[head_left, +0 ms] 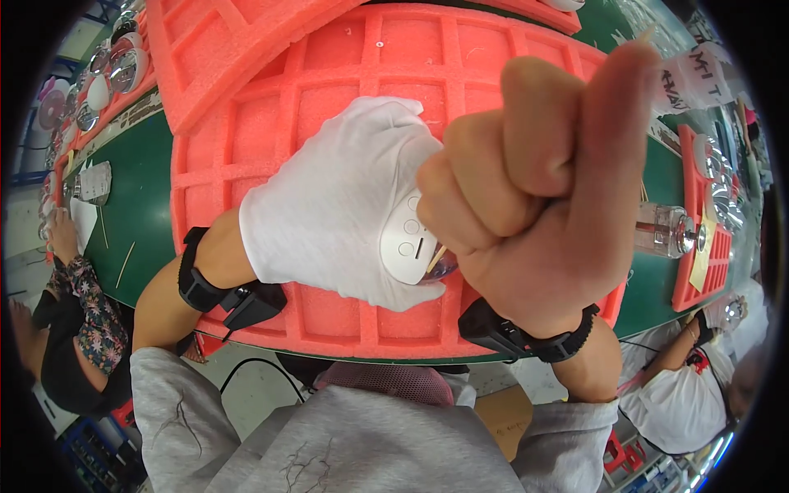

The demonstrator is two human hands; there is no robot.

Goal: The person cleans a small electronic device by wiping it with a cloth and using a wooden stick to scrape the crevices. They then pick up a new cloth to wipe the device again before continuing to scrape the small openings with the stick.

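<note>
My left hand (pixel 337 197), in a white glove, is closed around a white rounded device (pixel 404 246) with small round marks and a dark slot on its face. A dark glossy part (pixel 444 267) of it shows at its right edge. A thin wooden stick (pixel 436 258) lies across that edge; its other end is hidden. My bare right hand (pixel 534 181) is raised close to the camera, just right of the device. Its fingers are curled into the palm and the thumb points up. Whether the stick runs into this fist, I cannot tell.
A red foam tray (pixel 329 320) with square compartments lies under my hands; another foam tray (pixel 222 57) overlaps it at the far left. A clear pump bottle (pixel 667 230) stands right, below a marked translucent container (pixel 694 78). Co-workers sit on both sides of the green table (pixel 136 205).
</note>
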